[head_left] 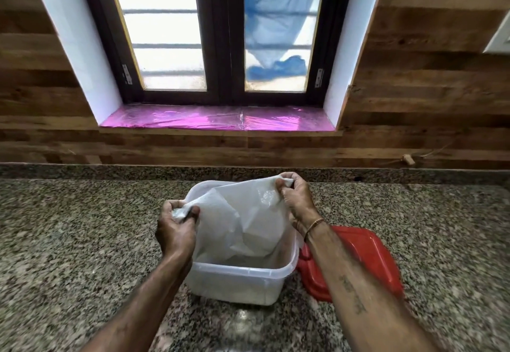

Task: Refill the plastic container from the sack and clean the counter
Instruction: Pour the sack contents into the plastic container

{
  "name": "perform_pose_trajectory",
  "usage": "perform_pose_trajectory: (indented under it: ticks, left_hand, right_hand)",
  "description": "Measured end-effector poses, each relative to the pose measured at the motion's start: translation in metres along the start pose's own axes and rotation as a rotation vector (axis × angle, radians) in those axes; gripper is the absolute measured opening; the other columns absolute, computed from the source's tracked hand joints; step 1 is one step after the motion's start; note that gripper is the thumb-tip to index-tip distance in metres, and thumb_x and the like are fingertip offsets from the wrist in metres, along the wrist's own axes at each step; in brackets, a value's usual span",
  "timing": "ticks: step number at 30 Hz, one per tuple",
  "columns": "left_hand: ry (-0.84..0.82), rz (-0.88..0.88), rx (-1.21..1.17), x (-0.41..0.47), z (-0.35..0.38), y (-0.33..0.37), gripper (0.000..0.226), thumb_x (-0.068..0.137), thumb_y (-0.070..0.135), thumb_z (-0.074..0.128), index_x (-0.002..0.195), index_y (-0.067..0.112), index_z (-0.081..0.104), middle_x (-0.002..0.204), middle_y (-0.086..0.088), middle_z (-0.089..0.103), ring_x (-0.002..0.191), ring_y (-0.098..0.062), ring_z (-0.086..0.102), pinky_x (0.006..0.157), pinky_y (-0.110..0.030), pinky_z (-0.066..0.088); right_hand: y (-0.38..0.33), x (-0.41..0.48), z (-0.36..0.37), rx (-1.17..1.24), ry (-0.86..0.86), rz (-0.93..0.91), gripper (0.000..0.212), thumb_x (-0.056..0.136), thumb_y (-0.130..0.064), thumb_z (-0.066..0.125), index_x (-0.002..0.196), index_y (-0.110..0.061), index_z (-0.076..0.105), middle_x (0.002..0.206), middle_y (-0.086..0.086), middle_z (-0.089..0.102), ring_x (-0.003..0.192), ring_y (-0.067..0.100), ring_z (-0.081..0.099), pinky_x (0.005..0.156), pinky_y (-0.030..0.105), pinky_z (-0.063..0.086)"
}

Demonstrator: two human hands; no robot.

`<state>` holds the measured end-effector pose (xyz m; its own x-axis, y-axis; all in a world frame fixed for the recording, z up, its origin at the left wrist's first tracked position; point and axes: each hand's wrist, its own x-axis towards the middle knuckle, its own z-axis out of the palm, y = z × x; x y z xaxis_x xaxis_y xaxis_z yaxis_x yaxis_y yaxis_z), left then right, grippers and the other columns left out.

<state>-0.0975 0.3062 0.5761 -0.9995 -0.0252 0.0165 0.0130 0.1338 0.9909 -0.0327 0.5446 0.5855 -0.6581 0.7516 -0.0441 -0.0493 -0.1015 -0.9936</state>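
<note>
While the translucent white rectangular plastic container (242,277) stood on the speckled granite counter (82,241), the limp white woven sack (242,219) hung into it; left hand (176,227) and right hand (295,200) each pinched an upper corner, fingers curled; red plastic lid (367,258) lay just beside, right

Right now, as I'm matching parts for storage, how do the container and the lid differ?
The container is translucent white; the lid is red. The container is deep and stands open with the sack hanging into it; the lid is shallow and lies flat beside it. Both rest on the counter and have rounded corners.
</note>
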Motion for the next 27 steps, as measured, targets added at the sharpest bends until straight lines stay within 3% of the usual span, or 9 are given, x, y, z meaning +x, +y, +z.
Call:
perform_pose_trajectory:
  ticks: [5, 8, 11, 14, 20, 24, 27]
  left_hand:
    - [-0.017, -0.028, -0.149, 0.005, -0.024, 0.000, 0.020, 0.090, 0.010, 0.075, 0.102, 0.017, 0.060, 0.087, -0.002, 0.066, 0.072, -0.016, 0.061, 0.061, -0.025, 0.050]
    - [-0.157, -0.094, -0.244, 0.021, -0.041, 0.004, 0.026, 0.085, 0.011, 0.081, 0.097, 0.022, 0.060, 0.090, -0.007, 0.069, 0.077, -0.023, 0.063, 0.067, -0.034, 0.055]
    - [-0.317, -0.132, -0.254, 0.034, -0.054, 0.013, 0.037, 0.079, 0.015, 0.086, 0.104, 0.014, 0.058, 0.089, -0.012, 0.070, 0.070, -0.022, 0.063, 0.058, -0.033, 0.056]
    - [-0.360, -0.135, -0.281, 0.041, -0.060, 0.019, 0.033, 0.080, 0.012, 0.085, 0.097, 0.014, 0.057, 0.080, -0.011, 0.067, 0.062, -0.022, 0.059, 0.055, -0.031, 0.052]
    - [-0.494, -0.073, -0.200, 0.070, -0.082, 0.028, 0.028, 0.081, 0.005, 0.082, 0.085, 0.014, 0.056, 0.071, -0.008, 0.065, 0.056, -0.018, 0.059, 0.048, -0.026, 0.051]
    - [-0.618, 0.015, -0.101, 0.087, -0.095, 0.032, 0.021, 0.079, -0.001, 0.082, 0.089, 0.006, 0.065, 0.077, -0.011, 0.071, 0.069, -0.024, 0.065, 0.063, -0.033, 0.055]
    - [-0.734, 0.026, -0.090, 0.092, -0.103, 0.039, 0.025, 0.079, 0.001, 0.082, 0.102, 0.001, 0.071, 0.089, -0.021, 0.074, 0.078, -0.029, 0.068, 0.064, -0.033, 0.060]
  right_hand:
    - [-0.004, -0.012, 0.024, 0.115, -0.025, 0.068, 0.024, 0.100, -0.001, 0.057, 0.086, -0.019, 0.054, 0.065, -0.003, 0.057, 0.042, -0.002, 0.051, 0.039, 0.017, 0.045]
    - [-0.010, -0.015, 0.027, 0.206, -0.043, 0.110, 0.028, 0.099, 0.007, 0.052, 0.084, -0.016, 0.053, 0.055, -0.008, 0.064, 0.042, 0.002, 0.056, 0.039, 0.018, 0.048]
    - [-0.021, -0.020, 0.021, 0.205, -0.083, 0.129, 0.026, 0.095, 0.005, 0.060, 0.080, -0.016, 0.055, 0.056, -0.007, 0.067, 0.043, 0.005, 0.058, 0.039, 0.020, 0.049]
    - [-0.031, -0.023, 0.019, 0.047, -0.090, 0.017, 0.024, 0.090, -0.009, 0.071, 0.075, -0.019, 0.056, 0.056, -0.009, 0.063, 0.046, 0.001, 0.053, 0.042, 0.016, 0.045]
    - [-0.050, -0.034, 0.002, -0.209, -0.064, -0.137, 0.024, 0.091, 0.000, 0.070, 0.075, -0.016, 0.060, 0.060, -0.012, 0.060, 0.053, -0.001, 0.051, 0.050, 0.015, 0.044]
    - [-0.069, -0.044, 0.001, -0.445, -0.097, -0.208, 0.011, 0.087, 0.008, 0.070, 0.084, -0.003, 0.070, 0.067, -0.001, 0.063, 0.052, -0.006, 0.052, 0.052, 0.010, 0.043]
    - [-0.076, -0.044, 0.003, -0.555, -0.031, -0.259, 0.020, 0.087, 0.004, 0.071, 0.074, -0.012, 0.069, 0.066, -0.003, 0.062, 0.054, -0.003, 0.049, 0.052, 0.013, 0.041]
